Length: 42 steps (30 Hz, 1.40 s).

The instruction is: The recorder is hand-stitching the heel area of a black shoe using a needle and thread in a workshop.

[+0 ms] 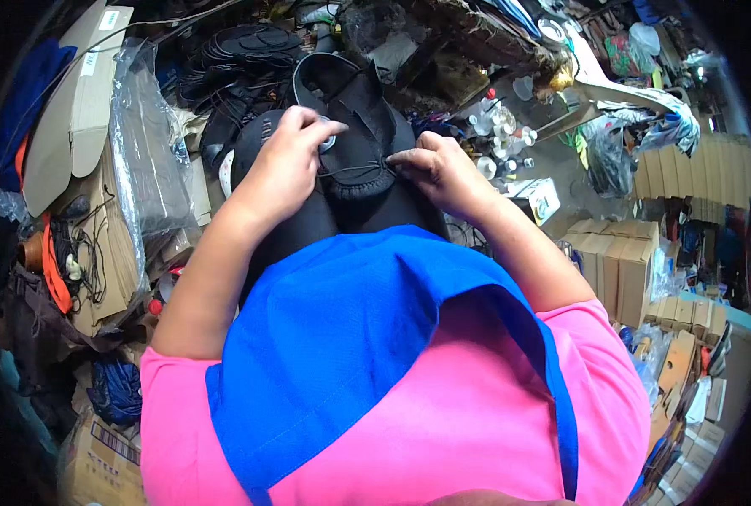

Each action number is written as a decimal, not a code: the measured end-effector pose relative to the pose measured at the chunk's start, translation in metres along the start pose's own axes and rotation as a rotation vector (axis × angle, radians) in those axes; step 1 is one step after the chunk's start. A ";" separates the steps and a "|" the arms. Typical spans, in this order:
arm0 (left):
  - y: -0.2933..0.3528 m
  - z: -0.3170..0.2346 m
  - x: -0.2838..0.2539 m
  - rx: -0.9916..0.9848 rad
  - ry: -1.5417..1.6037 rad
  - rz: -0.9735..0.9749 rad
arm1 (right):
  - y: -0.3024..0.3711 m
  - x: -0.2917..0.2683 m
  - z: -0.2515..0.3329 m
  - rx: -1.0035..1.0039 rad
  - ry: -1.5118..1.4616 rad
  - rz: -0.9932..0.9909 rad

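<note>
A black shoe upper (354,139) with a gathered, puckered toe rests on my dark-clad knees, toe toward me. Fine dark thread (352,169) runs across the front of it. At its left, my left hand (295,152) is closed in a pinch, with one end of the thread leading to it; a small pale, shiny item (328,142) shows by the fingertips, too small to name. Opposite, my right hand (438,169) has thumb and forefinger pinched on the thread at the right edge of the stitching. The far part of the upper stands open.
Cardboard sheets (88,93) and plastic wrap (148,152) lean at the left. Beyond my knees lies a heap of black pieces (240,55). Small bottles (502,126) stand to the right, near stacked cardboard boxes (616,253). My blue apron (333,329) covers my lap.
</note>
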<state>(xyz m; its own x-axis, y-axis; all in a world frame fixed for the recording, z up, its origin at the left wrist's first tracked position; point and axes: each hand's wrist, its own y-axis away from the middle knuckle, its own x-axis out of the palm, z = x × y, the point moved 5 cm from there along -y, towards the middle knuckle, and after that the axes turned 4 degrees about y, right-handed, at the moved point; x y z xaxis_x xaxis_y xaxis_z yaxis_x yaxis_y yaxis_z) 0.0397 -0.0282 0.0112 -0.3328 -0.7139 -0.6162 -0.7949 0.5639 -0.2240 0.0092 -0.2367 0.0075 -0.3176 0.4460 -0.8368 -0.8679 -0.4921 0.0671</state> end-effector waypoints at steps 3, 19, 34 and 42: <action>0.021 -0.011 -0.003 -0.095 0.087 -0.053 | 0.009 0.006 0.010 -0.086 0.230 -0.119; 0.004 0.001 0.025 -0.020 -0.199 -0.130 | -0.018 0.000 -0.036 0.054 -0.334 0.217; 0.001 0.000 0.032 -0.022 -0.228 -0.062 | -0.021 0.000 -0.038 0.049 -0.385 0.248; -0.020 0.012 0.037 -0.016 -0.095 0.079 | -0.025 0.001 -0.037 0.062 -0.397 0.296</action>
<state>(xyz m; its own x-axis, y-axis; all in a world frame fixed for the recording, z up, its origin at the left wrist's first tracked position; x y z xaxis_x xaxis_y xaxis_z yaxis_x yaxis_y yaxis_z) 0.0494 -0.0613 -0.0166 -0.3455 -0.6249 -0.7001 -0.7767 0.6091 -0.1604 0.0446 -0.2522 -0.0152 -0.6639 0.5505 -0.5061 -0.7360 -0.6007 0.3121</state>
